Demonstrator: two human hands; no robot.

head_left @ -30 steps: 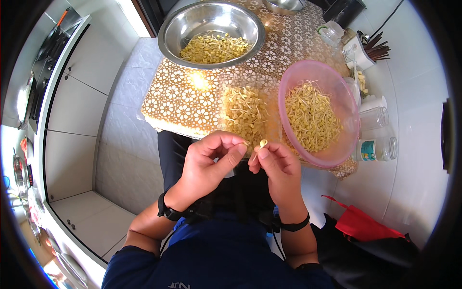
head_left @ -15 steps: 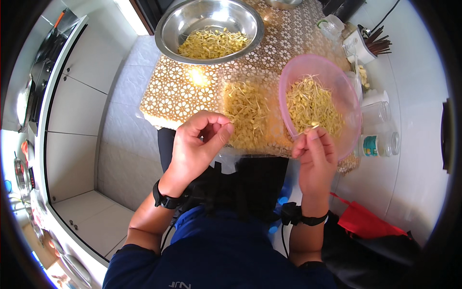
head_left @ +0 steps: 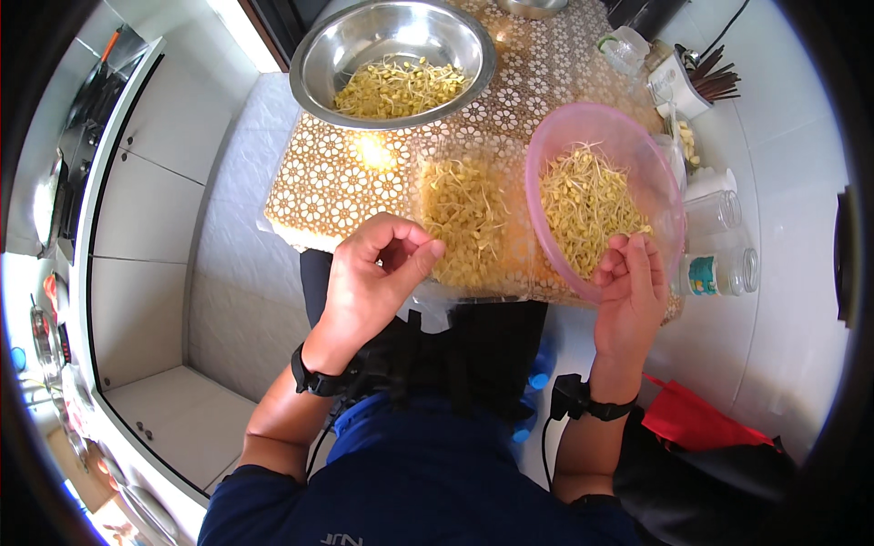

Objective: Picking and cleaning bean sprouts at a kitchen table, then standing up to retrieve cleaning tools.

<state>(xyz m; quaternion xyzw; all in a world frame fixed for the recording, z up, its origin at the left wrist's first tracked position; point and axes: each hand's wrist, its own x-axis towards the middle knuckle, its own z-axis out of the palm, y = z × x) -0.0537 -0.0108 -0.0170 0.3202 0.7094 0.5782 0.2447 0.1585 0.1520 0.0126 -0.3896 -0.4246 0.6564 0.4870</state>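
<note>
A: Edges first. What bounds the work area?

B: Near edge of the table (head_left: 332, 173) runs just beyond the lap. A clear plastic sheet (head_left: 435, 316) hangs over that edge, to the right of the left hand (head_left: 367, 276). Beyond that hand, flowered cover shows as far as the steel basin (head_left: 405, 36).

A: And on the right?

B: Tighter. The pink basin (head_left: 657, 205) reaches the near right part of the table; its rim rises around the fingers of the right hand (head_left: 630, 289). A labelled jar (head_left: 728, 273) lies on its side just beyond, close to the white wall (head_left: 778, 255). Between the two hands: a wide gap, with the near edge crossing it.

A: Grip state?

B: Left: thumb and forefinger drawn into a pinch; cannot tell whether anything is between them. Right: fingers curled, thumb close to the forefinger; cannot tell whether the tips meet or hold a sprout.

A: Sprouts relative to grip?

B: Three lots. The loose heap (head_left: 462, 205) lies on the table just right of and beyond the left fingertips. The basin pile (head_left: 583, 196) lies inside the pink basin, left of and beyond the right fingertips, which overlap its near right side in view; contact cannot be told. The far batch (head_left: 396, 88) sits in the steel basin, well apart from both hands.
</note>
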